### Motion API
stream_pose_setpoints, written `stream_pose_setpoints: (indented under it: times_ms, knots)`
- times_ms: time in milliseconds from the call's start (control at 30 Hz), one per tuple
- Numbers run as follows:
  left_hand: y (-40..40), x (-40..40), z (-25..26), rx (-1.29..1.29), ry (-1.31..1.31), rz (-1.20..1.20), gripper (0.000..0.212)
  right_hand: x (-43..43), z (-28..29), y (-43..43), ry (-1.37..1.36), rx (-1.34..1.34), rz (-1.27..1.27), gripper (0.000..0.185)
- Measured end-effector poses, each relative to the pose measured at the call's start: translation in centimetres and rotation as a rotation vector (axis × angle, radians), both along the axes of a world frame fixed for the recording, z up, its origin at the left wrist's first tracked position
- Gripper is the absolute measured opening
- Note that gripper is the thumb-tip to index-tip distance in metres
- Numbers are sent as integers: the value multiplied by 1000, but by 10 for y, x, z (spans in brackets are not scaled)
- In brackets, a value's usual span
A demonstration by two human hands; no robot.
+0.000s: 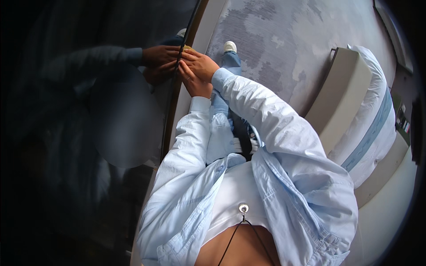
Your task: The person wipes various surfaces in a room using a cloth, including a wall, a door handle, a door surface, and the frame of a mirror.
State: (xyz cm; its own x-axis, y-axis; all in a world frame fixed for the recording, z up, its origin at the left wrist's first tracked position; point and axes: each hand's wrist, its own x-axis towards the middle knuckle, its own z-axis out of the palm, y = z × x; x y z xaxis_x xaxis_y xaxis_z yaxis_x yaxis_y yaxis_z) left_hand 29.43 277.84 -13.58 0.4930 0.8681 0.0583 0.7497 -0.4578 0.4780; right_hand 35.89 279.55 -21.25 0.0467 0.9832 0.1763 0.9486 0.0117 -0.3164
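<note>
A dark glossy panel (100, 186), perhaps a television screen, fills the left side and mirrors my arms and hands. My right hand (202, 65) is at its brown edge, fingers laid over a small yellow cloth or sponge (188, 48), of which only a bit shows. Just below, and partly covered by the right hand, my left hand (197, 83) reaches to the same edge with fingers extended. It wears a thin ring (188, 78). Whether the left fingertips also touch the yellow thing is hidden.
A pale wall strip (208, 23) runs behind the panel's edge. Grey patterned carpet (256, 40) covers the floor. At the right stands a bed with a beige end board (342, 83), white bedding (372, 83) and a blue band (369, 133). A cord with a round metal pendant (243, 208) hangs before my chest.
</note>
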Motion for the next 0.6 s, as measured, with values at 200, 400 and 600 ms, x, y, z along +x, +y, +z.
stream_pose_setpoints:
  times_ms: [200, 400, 600]
  knots:
    - [27, 74, 30, -75, 45, 62, 114, 82, 42, 30, -550, -65, 152, 31]
    - [45, 140, 45, -72, 146, -2, 115, 173, 110, 46, -161, -83, 136, 38]
    - [77, 211, 48, -97, 225, -54, 102, 245, 130, 63, -243, -166, 166, 35]
